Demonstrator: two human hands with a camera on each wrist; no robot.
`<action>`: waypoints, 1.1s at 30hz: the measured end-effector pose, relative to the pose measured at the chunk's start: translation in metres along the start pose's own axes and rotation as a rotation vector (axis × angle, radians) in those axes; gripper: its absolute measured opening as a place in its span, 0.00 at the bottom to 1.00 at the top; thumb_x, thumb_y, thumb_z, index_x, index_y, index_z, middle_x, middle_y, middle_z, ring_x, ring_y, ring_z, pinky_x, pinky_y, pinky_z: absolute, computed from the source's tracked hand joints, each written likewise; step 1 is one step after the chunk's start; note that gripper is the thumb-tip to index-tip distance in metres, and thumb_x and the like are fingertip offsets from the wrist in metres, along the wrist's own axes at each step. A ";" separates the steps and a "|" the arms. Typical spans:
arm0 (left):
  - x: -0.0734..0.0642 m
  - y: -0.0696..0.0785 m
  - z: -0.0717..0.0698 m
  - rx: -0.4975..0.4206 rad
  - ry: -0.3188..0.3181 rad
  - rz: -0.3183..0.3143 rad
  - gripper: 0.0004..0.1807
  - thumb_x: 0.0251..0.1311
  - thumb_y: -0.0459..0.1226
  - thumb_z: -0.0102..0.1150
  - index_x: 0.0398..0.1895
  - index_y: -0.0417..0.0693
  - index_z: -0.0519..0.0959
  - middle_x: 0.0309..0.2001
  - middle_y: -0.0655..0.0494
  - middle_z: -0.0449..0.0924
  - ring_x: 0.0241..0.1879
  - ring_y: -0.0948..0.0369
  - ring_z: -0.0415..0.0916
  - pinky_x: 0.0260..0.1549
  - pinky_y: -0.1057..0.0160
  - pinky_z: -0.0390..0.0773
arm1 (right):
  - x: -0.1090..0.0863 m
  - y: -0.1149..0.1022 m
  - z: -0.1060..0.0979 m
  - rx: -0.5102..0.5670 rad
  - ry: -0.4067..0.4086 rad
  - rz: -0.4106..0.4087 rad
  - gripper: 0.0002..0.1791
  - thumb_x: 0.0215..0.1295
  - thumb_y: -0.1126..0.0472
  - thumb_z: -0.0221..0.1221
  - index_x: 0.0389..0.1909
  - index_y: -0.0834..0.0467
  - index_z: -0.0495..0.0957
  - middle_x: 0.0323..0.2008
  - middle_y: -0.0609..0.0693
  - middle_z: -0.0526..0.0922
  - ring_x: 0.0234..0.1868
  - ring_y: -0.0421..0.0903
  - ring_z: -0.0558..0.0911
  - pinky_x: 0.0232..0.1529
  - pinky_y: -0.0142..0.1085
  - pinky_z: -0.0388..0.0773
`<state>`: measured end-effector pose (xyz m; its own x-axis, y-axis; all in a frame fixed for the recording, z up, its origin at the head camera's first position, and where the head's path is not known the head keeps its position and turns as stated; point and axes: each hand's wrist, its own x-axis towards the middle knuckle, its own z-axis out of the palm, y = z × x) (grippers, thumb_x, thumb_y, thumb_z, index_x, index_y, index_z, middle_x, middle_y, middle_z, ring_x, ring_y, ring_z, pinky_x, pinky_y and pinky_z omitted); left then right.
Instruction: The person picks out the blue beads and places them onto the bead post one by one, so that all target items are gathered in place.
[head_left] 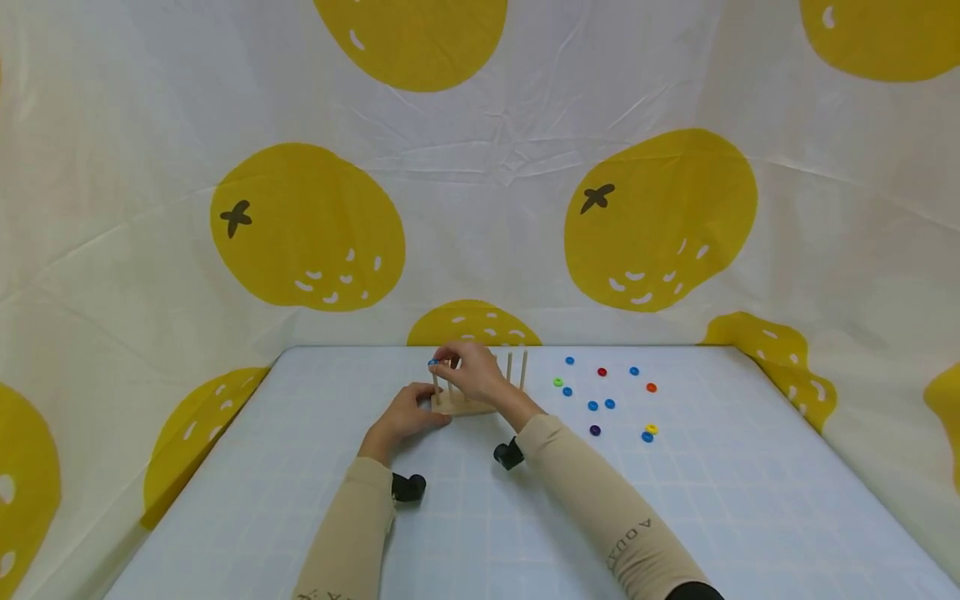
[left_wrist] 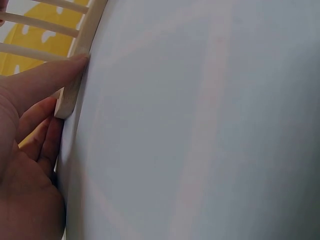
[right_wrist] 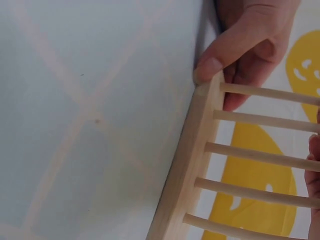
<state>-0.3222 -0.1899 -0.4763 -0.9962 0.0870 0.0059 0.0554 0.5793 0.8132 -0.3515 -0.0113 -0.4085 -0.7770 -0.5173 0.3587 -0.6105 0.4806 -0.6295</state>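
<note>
A wooden peg rack (head_left: 467, 407) stands toward the far side of the table, with several thin upright pegs (right_wrist: 260, 155) along its base. My left hand (head_left: 412, 410) grips the left end of that base. In the left wrist view, the thumb (left_wrist: 55, 75) presses the front edge while the other fingers curl behind it. Over the left part of the rack, my right hand (head_left: 474, 372) pinches a small blue ring (head_left: 432, 362) at the top of the leftmost peg. Only the fingers' edge shows in the right wrist view, and the ring is out of sight there.
Loose small rings lie scattered right of the rack: several blue, such as one blue ring (head_left: 610, 404), plus a green ring (head_left: 558, 382), a purple ring (head_left: 595, 431), a yellow ring (head_left: 652, 428), and red and orange ones. A patterned curtain (head_left: 480, 233) hangs behind the table.
</note>
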 end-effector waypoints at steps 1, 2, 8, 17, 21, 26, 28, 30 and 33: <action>0.000 0.000 0.000 0.005 -0.001 0.010 0.31 0.49 0.37 0.79 0.58 0.38 0.81 0.65 0.39 0.75 0.70 0.42 0.66 0.72 0.42 0.61 | 0.000 0.000 0.001 -0.019 0.002 -0.003 0.10 0.72 0.55 0.63 0.46 0.56 0.85 0.37 0.45 0.85 0.38 0.41 0.78 0.35 0.30 0.75; 0.000 0.000 -0.001 0.005 -0.003 0.014 0.31 0.49 0.36 0.79 0.57 0.38 0.81 0.65 0.39 0.76 0.69 0.43 0.66 0.72 0.42 0.61 | 0.000 0.000 0.001 -0.037 0.002 -0.006 0.10 0.72 0.55 0.63 0.46 0.56 0.85 0.36 0.45 0.85 0.37 0.41 0.78 0.34 0.30 0.74; 0.000 0.001 -0.002 0.012 -0.006 0.011 0.31 0.50 0.37 0.79 0.58 0.38 0.81 0.65 0.39 0.75 0.70 0.43 0.65 0.72 0.42 0.60 | -0.001 0.000 0.002 -0.076 0.002 -0.003 0.09 0.72 0.54 0.64 0.46 0.54 0.86 0.34 0.44 0.84 0.36 0.41 0.78 0.33 0.29 0.73; 0.002 -0.002 -0.001 0.009 -0.003 0.010 0.30 0.49 0.37 0.79 0.57 0.38 0.81 0.64 0.39 0.76 0.68 0.43 0.67 0.71 0.42 0.62 | -0.001 0.001 0.004 -0.109 0.003 -0.006 0.09 0.72 0.54 0.63 0.45 0.53 0.86 0.35 0.42 0.84 0.35 0.40 0.76 0.33 0.29 0.72; 0.003 -0.002 0.000 0.007 0.004 0.019 0.30 0.48 0.37 0.80 0.56 0.37 0.81 0.63 0.38 0.77 0.68 0.43 0.68 0.71 0.42 0.63 | -0.002 0.000 0.003 -0.115 0.002 -0.014 0.08 0.72 0.54 0.63 0.45 0.52 0.86 0.35 0.42 0.84 0.35 0.40 0.76 0.33 0.30 0.72; 0.005 -0.004 0.000 -0.007 0.009 0.011 0.31 0.48 0.37 0.80 0.57 0.38 0.81 0.63 0.39 0.77 0.68 0.44 0.67 0.71 0.43 0.63 | 0.000 0.001 0.003 -0.131 0.005 -0.027 0.08 0.72 0.54 0.63 0.45 0.52 0.87 0.35 0.42 0.84 0.35 0.40 0.76 0.34 0.30 0.73; 0.005 -0.004 0.000 -0.007 0.008 0.005 0.31 0.48 0.37 0.80 0.57 0.38 0.81 0.64 0.39 0.76 0.69 0.43 0.67 0.71 0.43 0.62 | 0.000 0.002 0.004 -0.135 0.006 -0.029 0.08 0.72 0.54 0.63 0.45 0.52 0.87 0.35 0.42 0.84 0.34 0.40 0.76 0.34 0.30 0.73; 0.004 -0.004 0.000 -0.004 0.006 -0.005 0.32 0.48 0.37 0.80 0.58 0.38 0.81 0.65 0.39 0.76 0.69 0.43 0.66 0.71 0.42 0.62 | 0.000 0.002 0.004 -0.134 0.004 -0.024 0.09 0.72 0.54 0.63 0.45 0.52 0.87 0.34 0.42 0.84 0.34 0.40 0.76 0.34 0.30 0.73; 0.002 -0.002 0.000 0.008 0.001 -0.018 0.32 0.49 0.38 0.79 0.58 0.38 0.80 0.65 0.38 0.75 0.70 0.42 0.65 0.71 0.41 0.61 | 0.000 0.003 0.005 -0.128 0.000 -0.018 0.09 0.72 0.54 0.63 0.44 0.52 0.87 0.34 0.42 0.83 0.34 0.40 0.76 0.34 0.30 0.73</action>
<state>-0.3243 -0.1910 -0.4778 -0.9971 0.0757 -0.0083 0.0379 0.5874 0.8084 -0.3521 -0.0130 -0.4135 -0.7658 -0.5266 0.3692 -0.6389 0.5576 -0.5300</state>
